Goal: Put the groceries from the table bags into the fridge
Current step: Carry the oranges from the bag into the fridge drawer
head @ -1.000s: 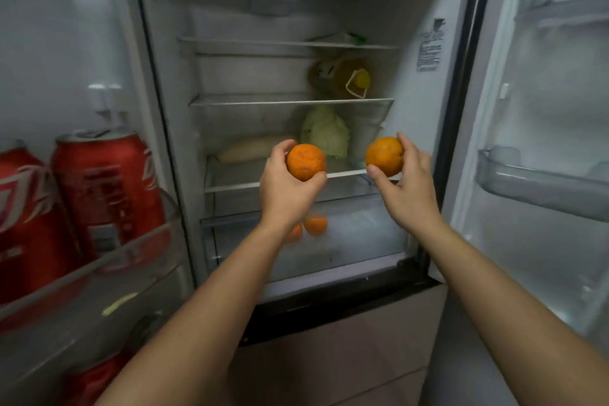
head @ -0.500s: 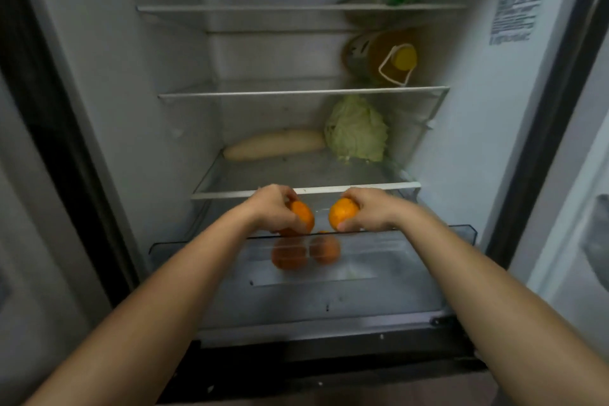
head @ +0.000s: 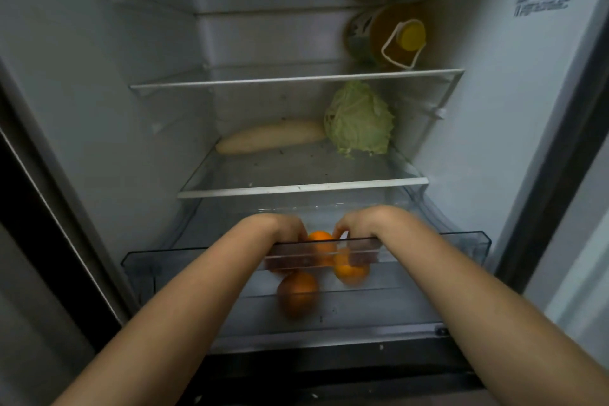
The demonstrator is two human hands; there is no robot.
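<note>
Both my hands were down in the drawer [head: 468,242] at the foot of the fridge [head: 514,142], left hand [head: 285,227] and right hand [head: 361,224] side by side, with my wrists over its front wall. One orange [head: 321,237] showed between them, close against my left fingers. A second orange [head: 351,270] lay just under my right hand, and a third orange [head: 298,293] sat lower, nearer me, below my left hand. My fingers were behind the smoky plastic and blurred, so I couldn't tell whether either hand gripped fruit or had let go.

I judged this load as good as stowed. Above my hands the cabbage [head: 359,119] and a pale root [head: 270,140] lay on the shelf [head: 303,188], and a bottle [head: 392,36] sat higher, up to the right. The drawer stood pulled out and wanted pushing home. The table and bags were out of sight, so what was left I couldn't say.

The fruit looked round and bright where bare — dull and brownish through the drawer front.
</note>
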